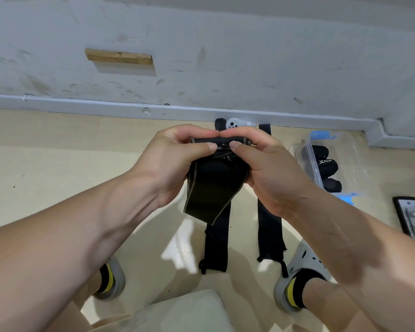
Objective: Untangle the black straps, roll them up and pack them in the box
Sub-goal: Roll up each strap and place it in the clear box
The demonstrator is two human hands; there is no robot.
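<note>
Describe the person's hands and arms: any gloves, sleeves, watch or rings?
No gloves: the left hand and right hand are bare, nails short. The left forearm and right forearm are bare too, with no sleeve, watch, band or ring in view.

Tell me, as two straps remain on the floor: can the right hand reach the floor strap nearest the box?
Probably not yet: right hand and left hand both pinch the held strap; the floor strap itself lies uncovered.
</note>
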